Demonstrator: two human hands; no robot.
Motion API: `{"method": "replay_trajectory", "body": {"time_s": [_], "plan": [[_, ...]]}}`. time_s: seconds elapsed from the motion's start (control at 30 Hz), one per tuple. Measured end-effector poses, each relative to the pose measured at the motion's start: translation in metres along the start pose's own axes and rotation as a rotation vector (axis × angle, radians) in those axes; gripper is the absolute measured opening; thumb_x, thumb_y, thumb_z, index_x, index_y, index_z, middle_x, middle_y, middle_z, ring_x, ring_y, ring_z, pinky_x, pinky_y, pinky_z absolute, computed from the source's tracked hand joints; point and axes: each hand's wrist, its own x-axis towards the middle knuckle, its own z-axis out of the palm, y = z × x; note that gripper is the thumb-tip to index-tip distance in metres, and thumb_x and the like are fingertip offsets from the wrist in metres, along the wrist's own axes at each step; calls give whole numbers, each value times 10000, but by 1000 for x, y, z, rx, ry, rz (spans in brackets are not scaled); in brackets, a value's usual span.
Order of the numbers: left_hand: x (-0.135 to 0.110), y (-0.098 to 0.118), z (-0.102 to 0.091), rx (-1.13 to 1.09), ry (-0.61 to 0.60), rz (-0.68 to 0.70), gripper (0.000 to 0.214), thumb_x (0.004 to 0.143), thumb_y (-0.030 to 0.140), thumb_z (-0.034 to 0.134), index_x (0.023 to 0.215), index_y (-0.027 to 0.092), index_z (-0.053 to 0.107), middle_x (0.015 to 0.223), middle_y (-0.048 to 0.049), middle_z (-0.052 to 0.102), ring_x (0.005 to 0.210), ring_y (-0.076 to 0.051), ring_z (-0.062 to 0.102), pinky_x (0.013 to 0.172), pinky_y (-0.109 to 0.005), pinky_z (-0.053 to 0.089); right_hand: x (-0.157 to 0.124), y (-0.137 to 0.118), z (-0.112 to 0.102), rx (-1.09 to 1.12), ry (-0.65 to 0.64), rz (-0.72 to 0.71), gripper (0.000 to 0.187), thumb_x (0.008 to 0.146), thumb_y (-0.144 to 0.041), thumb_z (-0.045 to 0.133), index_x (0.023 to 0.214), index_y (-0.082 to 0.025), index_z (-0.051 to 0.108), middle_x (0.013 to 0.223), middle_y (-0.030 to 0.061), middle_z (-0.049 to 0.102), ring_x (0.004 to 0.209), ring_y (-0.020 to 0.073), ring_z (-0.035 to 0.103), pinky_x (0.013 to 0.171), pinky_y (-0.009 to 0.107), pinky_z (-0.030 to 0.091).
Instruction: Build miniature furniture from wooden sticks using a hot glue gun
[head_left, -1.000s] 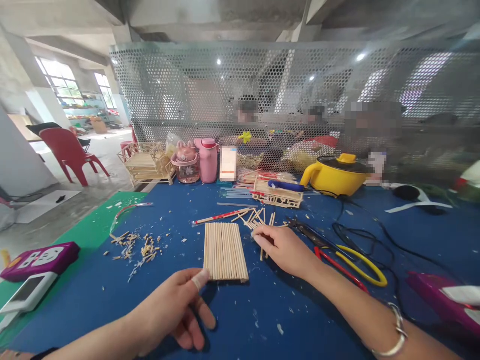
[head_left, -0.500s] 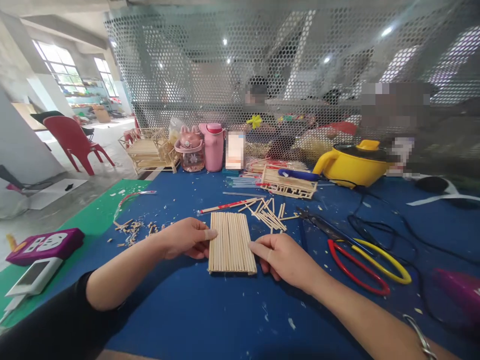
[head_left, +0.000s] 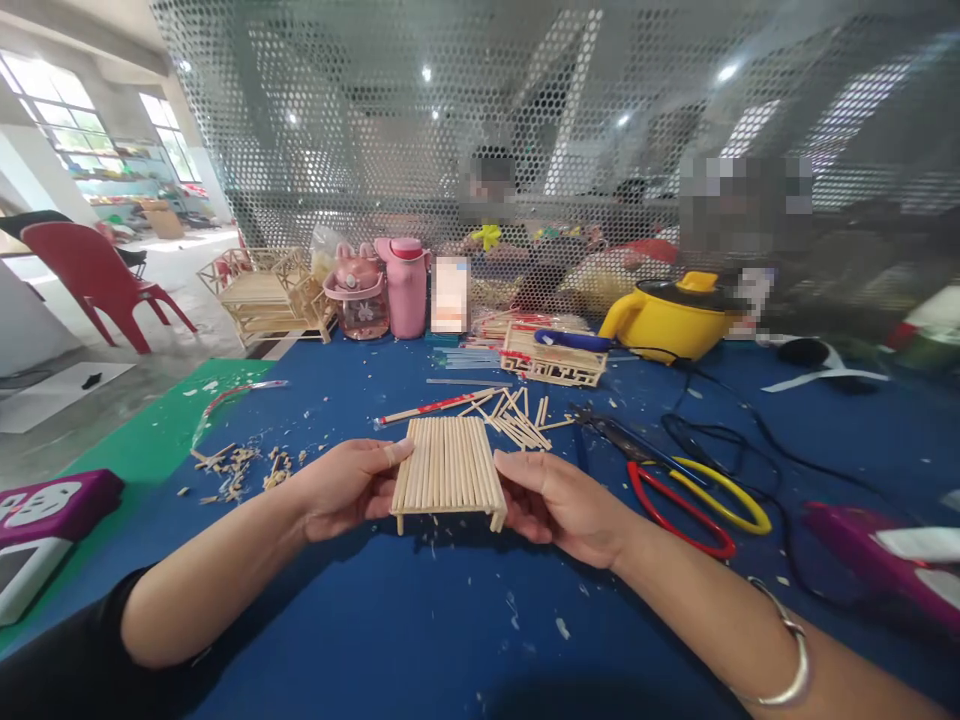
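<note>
A small table-shaped model [head_left: 448, 470], made of pale wooden sticks laid side by side, is held above the blue work surface. Two short legs show below its near edge. My left hand [head_left: 349, 485] grips its left side, thumb on top and fingers underneath. On the opposite side my right hand [head_left: 562, 500] pinches the edge, its thumb at the rim; some fingertips are hidden beneath. Just beyond it lie loose short sticks [head_left: 517, 420] and a red-wrapped bundle of sticks [head_left: 435, 408].
Right of my hands lies a tool with red and yellow handles [head_left: 679, 537], near a black cable. A yellow pot [head_left: 675, 325], pink bottle [head_left: 407, 290], phone and stick models stand along the perforated screen [head_left: 360, 150]. Stick scraps [head_left: 236, 470] lie left. People are beyond the screen.
The stick model has been tilted, so its top lies flatter and its legs show at the near edge. Both hands still hold it. The view has turned slightly right.
</note>
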Motion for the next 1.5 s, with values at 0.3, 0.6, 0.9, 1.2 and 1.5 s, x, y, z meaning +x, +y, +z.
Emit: {"method": "replay_trajectory", "body": {"time_s": [0.3,0.6,0.9,1.2,1.5], "plan": [[-3,3,-3,-133,-97,43,283,897,262,500,1016,57,654,826,-140,730,664,-199,693,599,-278,549,-9,7,3,92,-308,-169,583,791,-669,457,830,-142,701,748,83,685,580,106,592,417,172,362],[-3,3,-8,194,25,101,344,762,415,660,896,98,662,726,-76,709,588,-160,636,574,-255,505,-19,-9,-49,-453,-654,39,405,706,-486,655,865,-118,712,778,65,693,561,84,589,376,131,300],[8,-2,-16,741,190,254,537,770,628,522,903,132,681,804,-80,704,805,-280,649,714,-363,488,-14,-14,-65,-617,-389,67,290,775,-398,585,739,-124,673,693,36,661,534,73,593,363,124,297],[-25,-15,32,1696,90,693,874,827,688,347,1491,165,121,1564,-131,20,1422,-326,-23,1121,-558,60,-13,-13,-59,-619,-384,93,296,770,-406,588,719,-124,661,640,17,637,496,63,572,368,132,290],[-14,-14,46,1850,14,502,620,939,421,240,1490,166,119,1556,-127,35,1407,-305,-23,1121,-532,148,-11,-11,-57,-623,-360,135,258,765,-375,587,708,-132,653,625,6,624,498,63,561,392,132,337]]}}
